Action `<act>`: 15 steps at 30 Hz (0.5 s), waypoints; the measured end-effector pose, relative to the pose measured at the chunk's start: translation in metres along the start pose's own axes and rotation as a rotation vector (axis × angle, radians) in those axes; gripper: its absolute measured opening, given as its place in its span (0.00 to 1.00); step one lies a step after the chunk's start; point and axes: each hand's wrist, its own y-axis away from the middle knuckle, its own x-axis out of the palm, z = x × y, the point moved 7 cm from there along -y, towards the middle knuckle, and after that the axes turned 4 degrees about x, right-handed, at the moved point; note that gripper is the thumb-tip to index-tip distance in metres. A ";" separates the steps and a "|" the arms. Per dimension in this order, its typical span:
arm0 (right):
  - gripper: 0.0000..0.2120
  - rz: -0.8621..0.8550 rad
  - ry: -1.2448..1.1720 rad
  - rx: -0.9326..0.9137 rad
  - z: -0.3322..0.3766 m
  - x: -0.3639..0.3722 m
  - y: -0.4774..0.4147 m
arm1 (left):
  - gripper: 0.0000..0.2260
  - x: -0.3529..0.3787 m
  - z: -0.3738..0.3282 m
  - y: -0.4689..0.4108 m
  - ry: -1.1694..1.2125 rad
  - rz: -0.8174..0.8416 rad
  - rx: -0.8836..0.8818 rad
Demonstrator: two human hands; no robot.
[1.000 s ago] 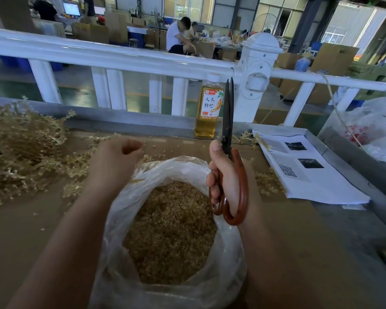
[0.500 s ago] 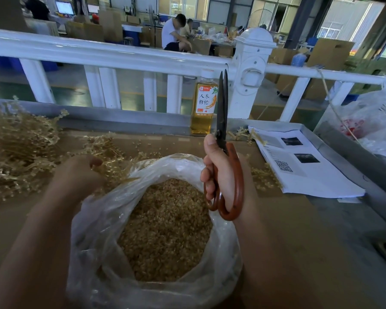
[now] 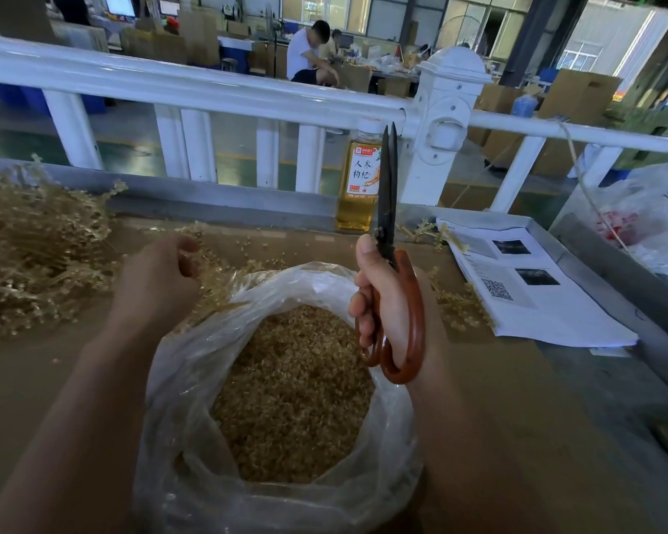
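A clear plastic bag (image 3: 193, 379) stands open in front of me, filled with small tan cut bits (image 3: 294, 387). My right hand (image 3: 386, 302) grips red-handled scissors (image 3: 387, 210) over the bag's right rim, dark blades closed and pointing up. My left hand (image 3: 159, 279) is at the bag's left rim, fingers curled round a dried tan sprig (image 3: 216, 279) that hangs toward the bag. A big heap of the same dried sprigs (image 3: 31, 248) lies at the left on the brown table (image 3: 517, 418).
A bottle of amber liquid (image 3: 357, 186) stands at the table's back edge before a white railing (image 3: 209, 90). Printed papers (image 3: 529, 294) lie at right, with loose sprigs beside them. White plastic bags (image 3: 648, 217) sit far right. People work at tables beyond.
My left hand went left to the sprig heap, then came back to the bag's rim with a sprig in its fingers. The right hand kept the scissors upright.
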 end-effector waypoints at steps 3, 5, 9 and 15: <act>0.21 -0.005 -0.007 -0.006 0.000 -0.001 0.000 | 0.14 -0.009 -0.002 0.001 0.157 -0.134 0.000; 0.20 -0.003 -0.016 -0.001 -0.001 0.000 0.000 | 0.09 -0.021 -0.008 0.004 0.380 -0.254 -0.001; 0.19 0.011 0.014 0.019 -0.003 0.001 0.000 | 0.01 -0.023 -0.022 0.006 0.663 -0.241 -0.011; 0.17 0.069 0.058 0.035 -0.005 0.009 -0.001 | 0.07 0.003 -0.062 0.018 0.895 0.062 -0.027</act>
